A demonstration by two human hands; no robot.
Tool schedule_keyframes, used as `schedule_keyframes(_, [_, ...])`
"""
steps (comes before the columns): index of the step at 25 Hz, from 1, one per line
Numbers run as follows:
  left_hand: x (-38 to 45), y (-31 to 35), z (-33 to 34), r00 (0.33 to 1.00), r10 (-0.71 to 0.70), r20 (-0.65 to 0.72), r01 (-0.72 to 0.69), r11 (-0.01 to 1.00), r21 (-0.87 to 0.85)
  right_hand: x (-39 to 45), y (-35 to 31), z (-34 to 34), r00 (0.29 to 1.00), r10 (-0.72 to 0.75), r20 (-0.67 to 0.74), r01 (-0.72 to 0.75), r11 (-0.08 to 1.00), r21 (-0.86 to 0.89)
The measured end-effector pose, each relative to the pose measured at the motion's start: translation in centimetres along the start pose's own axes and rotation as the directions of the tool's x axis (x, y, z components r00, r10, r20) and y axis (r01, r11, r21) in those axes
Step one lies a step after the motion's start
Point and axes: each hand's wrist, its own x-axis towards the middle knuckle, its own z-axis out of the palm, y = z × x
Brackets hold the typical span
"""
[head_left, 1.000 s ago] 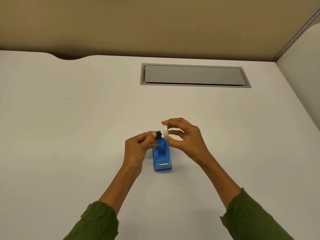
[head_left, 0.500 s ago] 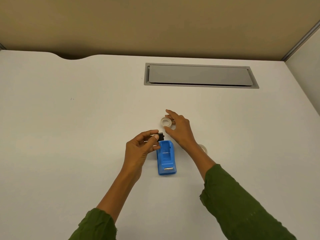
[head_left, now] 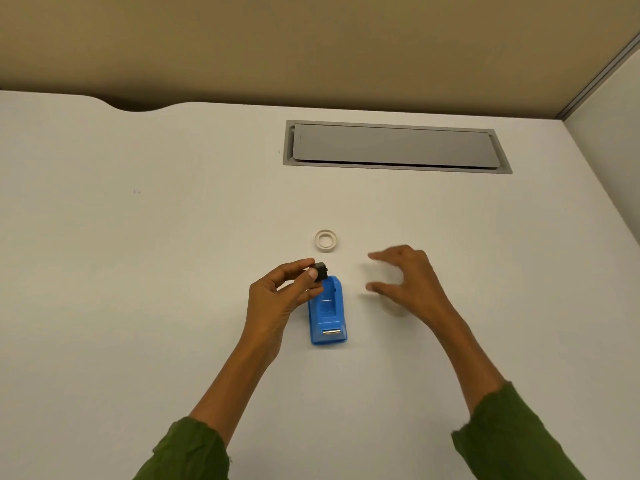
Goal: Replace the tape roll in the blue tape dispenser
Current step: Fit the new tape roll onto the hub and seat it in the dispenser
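The blue tape dispenser (head_left: 328,313) stands on the white desk, its roll bay bare. My left hand (head_left: 282,299) pinches a small black spindle (head_left: 321,270) just above the dispenser's far end. A white tape ring (head_left: 326,240) lies flat on the desk beyond the dispenser. My right hand (head_left: 410,280) hovers to the right of the dispenser with fingers spread and nothing in them. Under that hand lies a second, pale tape roll (head_left: 393,308), mostly hidden and blurred.
A grey cable hatch (head_left: 394,147) is set into the desk at the back. A beige partition wall (head_left: 311,46) rises behind the desk, and a side panel (head_left: 609,133) closes the right edge.
My right hand set the white ring down on the desk beyond the dispenser, let go, and moved right and nearer. My left hand keeps the black spindle.
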Motion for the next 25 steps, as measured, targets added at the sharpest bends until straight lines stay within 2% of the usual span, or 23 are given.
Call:
schedule_keyframes(3, [-0.4, -0.2, 0.4, 1.0, -0.021, 0.02, 0.022, 1.0, -0.023, -3.1, 1.3, -0.1, 0.989, 0.09, 0.113, -0.072, 0.985, -0.156])
schedule_keyframes(7, [-1.0, -0.1, 0.8, 0.999, -0.027, 0.038, 0.027, 1.0, -0.002, -4.3, 1.7, 0.0, 0.985, 0.05, 0.166, -0.035, 0.995, -0.09])
schedule_keyframes(11, [-1.5, 0.1, 1.1, 0.998, -0.034, 0.046, 0.033, 0.999, 0.016, -4.3, 1.6, -0.3, 0.994, 0.014, 0.109, -0.021, 0.998, 0.062])
schedule_keyframes(13, [-1.7, 0.2, 1.3, 0.998, -0.041, 0.042, 0.04, 0.999, 0.031, -4.4, 1.1, -0.9, 0.998, -0.006, 0.056, -0.005, 0.98, 0.2])
schedule_keyframes(16, [-2.0, 0.4, 1.8, 0.998, -0.037, 0.047, 0.034, 0.998, 0.062, -4.9, -0.6, -1.9, 0.998, -0.058, 0.034, 0.031, 0.846, 0.533])
schedule_keyframes(17, [-2.0, 0.5, 2.0, 0.998, -0.034, 0.049, 0.03, 0.996, 0.08, -5.0, -1.3, -2.1, 0.996, -0.085, 0.035, 0.047, 0.802, 0.595])
schedule_keyframes(20, [-2.1, 0.6, 2.6, 0.998, -0.033, 0.045, 0.026, 0.988, 0.153, -5.2, -3.0, -2.0, 0.986, -0.165, 0.033, 0.105, 0.757, 0.645])
schedule_keyframes(25, [-2.4, 0.7, 2.4, 0.998, -0.042, 0.041, 0.035, 0.987, 0.157, -5.3, -4.2, -1.6, 0.972, -0.236, 0.017, 0.174, 0.762, 0.624])
